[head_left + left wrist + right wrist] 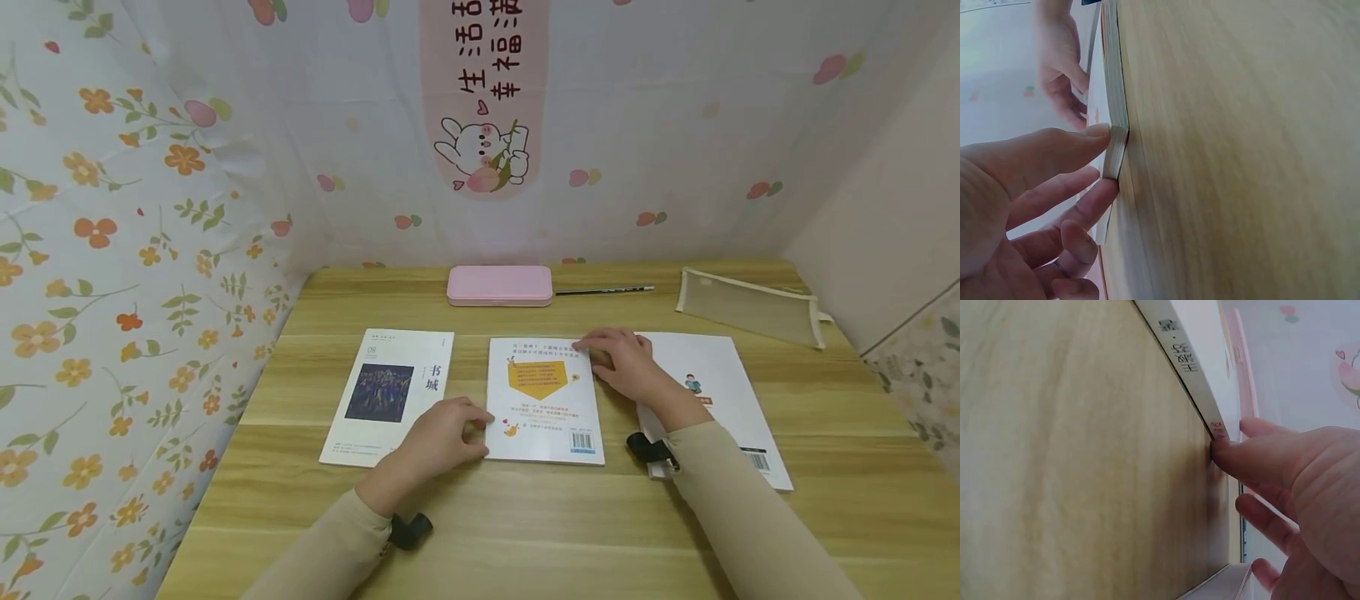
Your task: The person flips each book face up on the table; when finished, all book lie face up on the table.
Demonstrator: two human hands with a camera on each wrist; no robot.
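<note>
A thin white book with an orange panel and a barcode lies flat on the wooden table between both hands. My left hand touches its lower left side; in the left wrist view the thumb and a finger meet the edge near a corner. At its upper right side is my right hand, fingers loosely spread, index reaching the top corner. The right wrist view shows that thumb against the printed spine. Neither hand visibly wraps around the book.
To the left lies a magazine with a dark picture. A larger white book sits partly under the right forearm. Behind are a pink case, a dark pencil and a mesh pouch. Patterned cloth hangs along the back.
</note>
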